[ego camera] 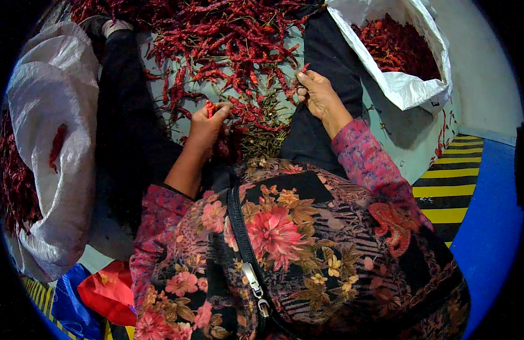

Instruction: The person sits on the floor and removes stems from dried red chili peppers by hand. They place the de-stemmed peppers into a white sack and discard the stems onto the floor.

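Observation:
Dried red chili peppers (228,38) lie in a wide heap on the floor between my outstretched legs. My left hand (211,119) is closed around a dried chili (210,109), a bright red piece of which pokes out above the fingers. To the right, my right hand (315,91) pinches another chili (305,67) between thumb and fingers, close to my dark-trousered right leg (330,51). Beneath and between the hands is a pile of loose chili stems (268,140), close to my lap.
A white woven sack (387,89) holding red chilies stands open at the upper right. Another white sack (62,97) with chilies is at the left. Red and blue bags (109,293) lie at the lower left. Yellow-black striped floor tape (449,182) borders a blue floor (491,212).

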A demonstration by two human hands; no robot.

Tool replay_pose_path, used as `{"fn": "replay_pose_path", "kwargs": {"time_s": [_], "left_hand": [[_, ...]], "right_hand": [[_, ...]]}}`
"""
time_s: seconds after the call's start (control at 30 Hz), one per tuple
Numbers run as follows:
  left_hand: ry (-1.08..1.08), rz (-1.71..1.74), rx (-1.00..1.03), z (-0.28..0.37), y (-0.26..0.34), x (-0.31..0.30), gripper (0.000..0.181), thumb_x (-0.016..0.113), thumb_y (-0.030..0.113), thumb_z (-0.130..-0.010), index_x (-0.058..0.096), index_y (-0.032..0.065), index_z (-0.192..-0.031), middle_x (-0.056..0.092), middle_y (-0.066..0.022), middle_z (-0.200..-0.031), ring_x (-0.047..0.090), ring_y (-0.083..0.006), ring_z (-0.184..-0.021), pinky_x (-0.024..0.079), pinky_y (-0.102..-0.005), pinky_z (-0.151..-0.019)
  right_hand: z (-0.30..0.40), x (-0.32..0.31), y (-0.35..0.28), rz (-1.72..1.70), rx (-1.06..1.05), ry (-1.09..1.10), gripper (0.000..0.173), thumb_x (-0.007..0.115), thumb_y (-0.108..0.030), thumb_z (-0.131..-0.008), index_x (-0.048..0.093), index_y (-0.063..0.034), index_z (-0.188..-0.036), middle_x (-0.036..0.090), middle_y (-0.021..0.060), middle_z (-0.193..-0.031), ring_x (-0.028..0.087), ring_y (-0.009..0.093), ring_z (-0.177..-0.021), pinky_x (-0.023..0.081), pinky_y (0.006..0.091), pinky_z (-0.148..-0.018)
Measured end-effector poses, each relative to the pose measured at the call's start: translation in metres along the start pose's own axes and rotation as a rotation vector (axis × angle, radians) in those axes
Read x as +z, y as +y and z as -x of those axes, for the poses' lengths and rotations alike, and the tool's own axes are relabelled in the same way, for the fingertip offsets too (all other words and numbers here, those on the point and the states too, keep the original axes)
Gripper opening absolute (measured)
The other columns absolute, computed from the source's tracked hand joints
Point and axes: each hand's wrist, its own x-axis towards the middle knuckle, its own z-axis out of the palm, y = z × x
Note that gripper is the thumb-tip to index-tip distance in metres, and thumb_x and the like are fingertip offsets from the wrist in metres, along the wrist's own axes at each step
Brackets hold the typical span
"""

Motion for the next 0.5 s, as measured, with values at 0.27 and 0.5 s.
{"fn": "replay_pose_path", "kwargs": {"time_s": [0.27, 0.5], "left_hand": [[0.032, 0.023, -0.021, 0.006, 0.002, -0.002, 0.017, 0.053, 0.017, -0.075, 0.054, 0.0035, -0.085, 0.051, -0.0002, -0.069, 0.044, -0.0062, -0.048, 0.036, -0.0194, -0.042], [0.005, -0.025, 0.001, -0.003, -0.002, 0.000, 0.018, 0.052, 0.017, -0.075, 0.054, 0.0031, -0.085, 0.052, -0.0010, -0.067, 0.043, -0.0062, -0.047, 0.035, -0.0192, -0.041]], "right_hand": [[-0.026, -0.077, -0.091, -0.991, -0.386, 0.219, 0.023, 0.046, -0.015, -0.078, 0.044, 0.0086, -0.078, 0.052, 0.0129, -0.076, 0.053, 0.021, -0.061, 0.042, 0.0178, -0.050], [-0.014, 0.005, 0.014, 1.202, -0.765, -0.270, 0.018, 0.053, -0.014, -0.068, 0.053, -0.0023, -0.082, 0.052, 0.0123, -0.077, 0.052, 0.025, -0.066, 0.042, 0.0315, -0.058]]}}
